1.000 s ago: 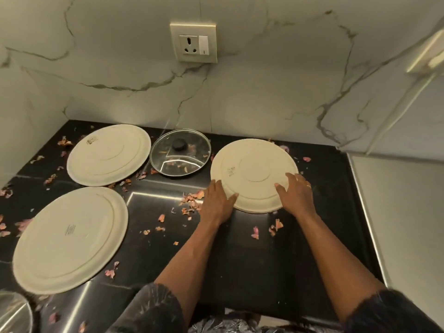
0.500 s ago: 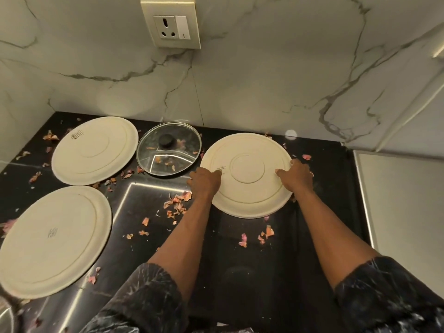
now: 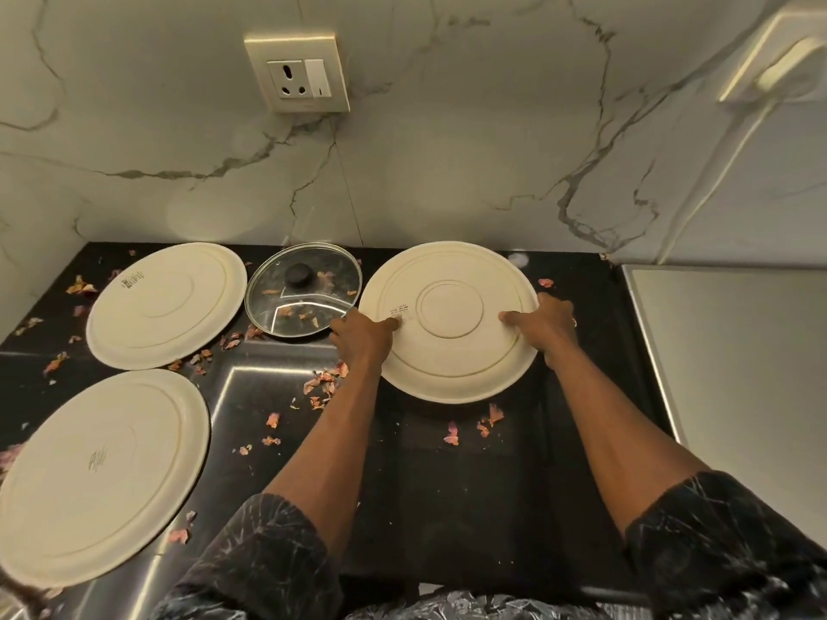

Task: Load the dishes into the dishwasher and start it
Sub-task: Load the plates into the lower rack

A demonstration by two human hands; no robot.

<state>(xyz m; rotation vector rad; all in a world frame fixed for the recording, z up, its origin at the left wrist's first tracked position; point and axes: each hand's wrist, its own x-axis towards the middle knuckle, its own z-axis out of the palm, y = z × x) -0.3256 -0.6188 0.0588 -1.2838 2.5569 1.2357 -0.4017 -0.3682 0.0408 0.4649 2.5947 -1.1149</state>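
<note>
Item: plate (image 3: 452, 364), upside down at the counter's (image 3: 425, 485) back right, just beside the lid (image 3: 309, 302); whether it rests or is barely raised I cannot tell. Left hand (image 3: 360, 335) and right hand (image 3: 546, 324) clamp opposite rims, thumbs on top, other fingers hidden beneath. Step, as I judge it: lift. I would raise both sides level, then draw it toward me. Edges: lid rim by the left hand, wall close behind. Open room: dark counter in front, scraps (image 3: 324, 384) scattered there.

Dim warm light glares off the countertop (image 3: 250, 373) (edges bow).
</note>
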